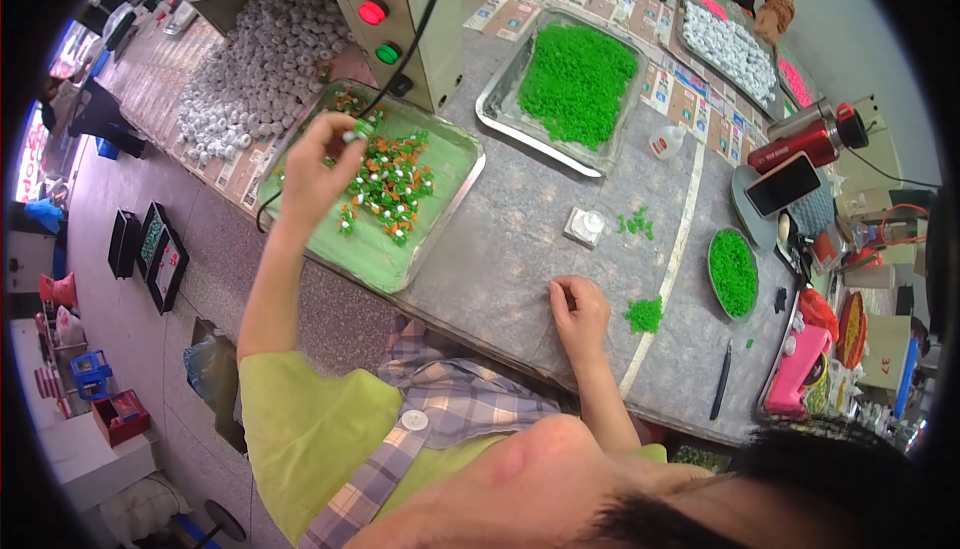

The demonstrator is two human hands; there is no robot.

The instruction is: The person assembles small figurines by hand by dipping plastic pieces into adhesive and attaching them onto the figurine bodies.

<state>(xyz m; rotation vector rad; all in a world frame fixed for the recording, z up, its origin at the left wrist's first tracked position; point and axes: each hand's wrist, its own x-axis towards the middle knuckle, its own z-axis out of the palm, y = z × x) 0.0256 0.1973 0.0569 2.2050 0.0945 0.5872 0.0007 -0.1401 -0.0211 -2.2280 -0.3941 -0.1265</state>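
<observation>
My left hand (322,164) is over the green tray (375,267) at the table's left edge. Its thumb and fingers pinch a small white-and-green plastic piece (352,136). Beneath it lies a heap of small green, orange and white assembled pieces (392,187). My right hand (582,317) rests on the grey table with its fingers curled; anything inside them is hidden. Just beyond it stands a small white block with a round top (584,227). Several loose green pieces (637,223) lie beside the block, and a small green pile (644,315) lies right of that hand.
A beige machine (400,9) with red and green buttons stands behind the green tray, near a mound of white pieces (250,79). A metal tray (490,109) holds green pieces. Rightward are a green-filled bowl (733,271), a phone (783,186), a dark pen-like tool (721,379) and a pink device (803,369).
</observation>
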